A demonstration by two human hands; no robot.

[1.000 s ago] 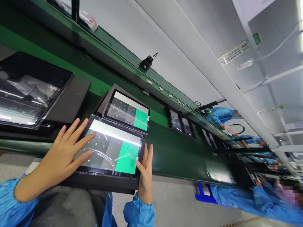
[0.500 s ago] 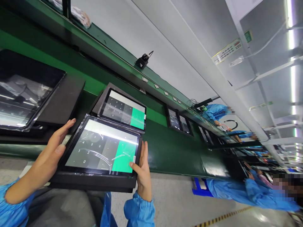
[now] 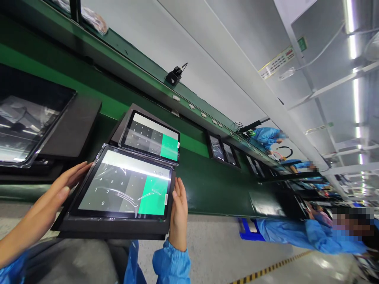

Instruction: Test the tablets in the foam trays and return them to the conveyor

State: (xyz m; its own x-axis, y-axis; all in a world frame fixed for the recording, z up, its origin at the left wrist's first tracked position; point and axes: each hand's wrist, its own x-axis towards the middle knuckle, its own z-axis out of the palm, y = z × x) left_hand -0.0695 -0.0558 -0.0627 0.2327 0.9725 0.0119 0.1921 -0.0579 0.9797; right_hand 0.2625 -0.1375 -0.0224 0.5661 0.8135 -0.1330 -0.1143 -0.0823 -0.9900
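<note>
A tablet [image 3: 120, 183] with a calculator keypad and a green block on its lit screen lies tilted on a black tray [image 3: 112, 228] before me. Clear film with glossy wrinkles covers its screen. My left hand [image 3: 60, 189] is open, its straight fingers along the left side of the tray. On the right side, my right hand [image 3: 179, 209] lies open with its fingers stretched along the edge; its thumb is off the screen. Just behind leans a second tablet [image 3: 149, 136] showing the same keypad, on a dark support.
To the left, a larger dark screen [image 3: 26, 114] rests on black blocks. Further along the green bench [image 3: 207, 193] lie more tablets [image 3: 222, 150]. A small black device [image 3: 174, 75] sits on the ledge. Co-workers in blue sleeves [image 3: 296, 234] work at the far right.
My right thumb has lifted off the green part of the screen and moved to the tray's edge. My left hand has shifted lower along the left side. The view has moved slightly.
</note>
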